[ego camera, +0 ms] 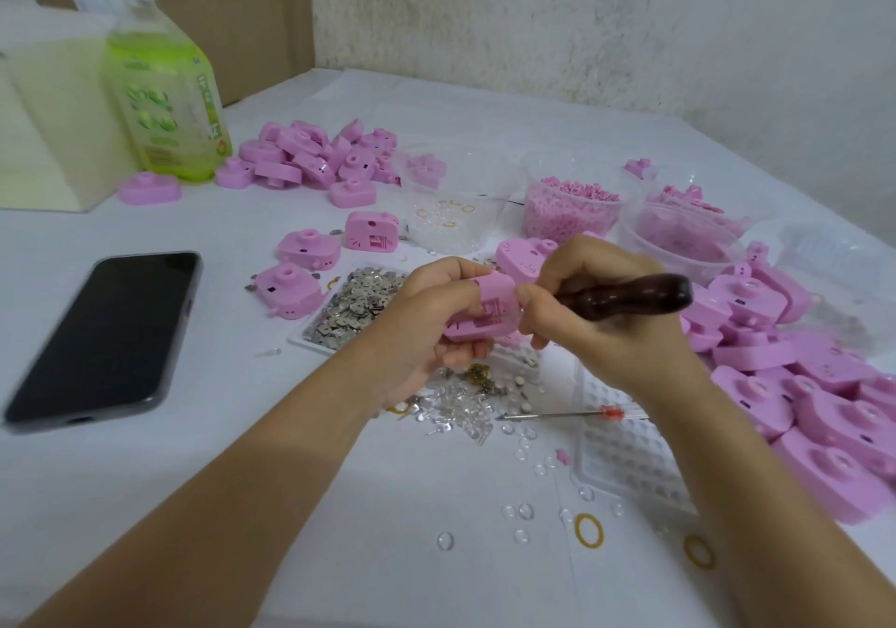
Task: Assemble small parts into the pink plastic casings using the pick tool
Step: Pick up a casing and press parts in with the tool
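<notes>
While your left hand (426,322) grips the pink casing (485,317) over the table, brace it.
Right hand (582,317) grips the pick tool (630,295); go gentle, tip's hidden so feel the part seat.

Phone (104,336) left of parts tray (354,309); casing pile (824,414) right, bottle (167,103) behind

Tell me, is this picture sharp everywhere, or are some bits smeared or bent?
Head view: soft, even light with only faint shadows; the right hand and its pick tool are smeared by motion, the pink casing in the left hand slightly soft; the phone and bottle near the left edge look stretched and tilted by the wide lens.
</notes>
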